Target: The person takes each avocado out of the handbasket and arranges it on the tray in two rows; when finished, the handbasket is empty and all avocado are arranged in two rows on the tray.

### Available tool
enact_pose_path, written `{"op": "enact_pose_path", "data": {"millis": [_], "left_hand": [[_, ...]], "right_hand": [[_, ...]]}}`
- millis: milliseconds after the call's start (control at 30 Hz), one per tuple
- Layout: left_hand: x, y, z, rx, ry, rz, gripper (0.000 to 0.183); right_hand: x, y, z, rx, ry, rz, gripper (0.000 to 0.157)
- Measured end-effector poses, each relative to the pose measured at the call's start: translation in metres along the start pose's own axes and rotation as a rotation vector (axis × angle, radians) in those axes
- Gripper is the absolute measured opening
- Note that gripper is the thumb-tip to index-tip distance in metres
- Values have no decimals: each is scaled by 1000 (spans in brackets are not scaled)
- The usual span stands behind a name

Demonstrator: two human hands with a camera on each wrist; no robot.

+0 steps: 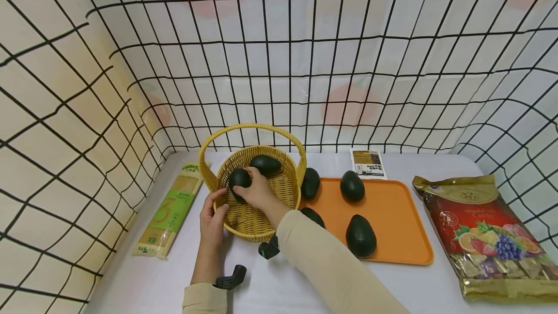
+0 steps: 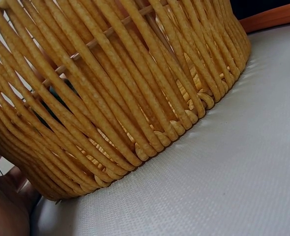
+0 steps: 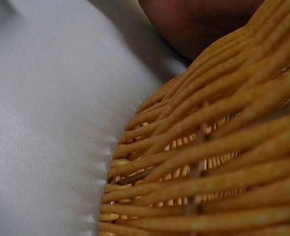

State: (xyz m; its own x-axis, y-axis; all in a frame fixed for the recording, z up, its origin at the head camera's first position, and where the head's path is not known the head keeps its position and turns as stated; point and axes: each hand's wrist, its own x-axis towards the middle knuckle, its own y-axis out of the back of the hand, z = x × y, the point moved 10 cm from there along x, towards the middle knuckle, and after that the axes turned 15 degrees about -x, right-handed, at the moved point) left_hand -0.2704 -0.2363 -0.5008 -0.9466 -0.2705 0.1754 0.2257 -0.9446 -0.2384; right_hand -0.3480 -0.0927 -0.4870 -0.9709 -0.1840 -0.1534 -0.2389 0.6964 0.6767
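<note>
A yellow wicker basket [image 1: 283, 193] with a tall hoop handle stands on the white cloth. My left hand [image 1: 211, 222] grips its near left rim, fingers and thumb at the edge; part of that hand also shows beside the weave in the left wrist view. Inside the basket, my right hand [image 1: 259, 192] pinches a dark green avocado [image 1: 239, 178] between thumb and fingers at the left side. Another avocado [image 1: 266, 164] lies at the back of the basket. The right wrist view shows mostly the basket's woven side [image 3: 204, 162].
To the right is an orange tray [image 1: 394, 222] with several avocados [image 1: 361, 236], one partly hidden by my right sleeve. A noodle packet [image 1: 170, 212] lies left, a candy bag [image 1: 492, 241] far right, and a small sachet [image 1: 368, 163] behind the tray. Black netting [image 1: 289, 76] surrounds the table.
</note>
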Motion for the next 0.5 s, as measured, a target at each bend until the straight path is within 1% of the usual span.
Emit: {"op": "enact_pose_path", "data": {"millis": [167,400,500], "left_hand": [[0,-1,0,3,4,0,39],[-1,-1,-1,-17,4,0,40],[-1,-1,-1,-14,10,-1,40]], "right_hand": [[1,0,1,-19,0,10,67],[1,-5,-1,-77,38,-38,76],[0,-5,-3,-89,55,-40,77]]}}
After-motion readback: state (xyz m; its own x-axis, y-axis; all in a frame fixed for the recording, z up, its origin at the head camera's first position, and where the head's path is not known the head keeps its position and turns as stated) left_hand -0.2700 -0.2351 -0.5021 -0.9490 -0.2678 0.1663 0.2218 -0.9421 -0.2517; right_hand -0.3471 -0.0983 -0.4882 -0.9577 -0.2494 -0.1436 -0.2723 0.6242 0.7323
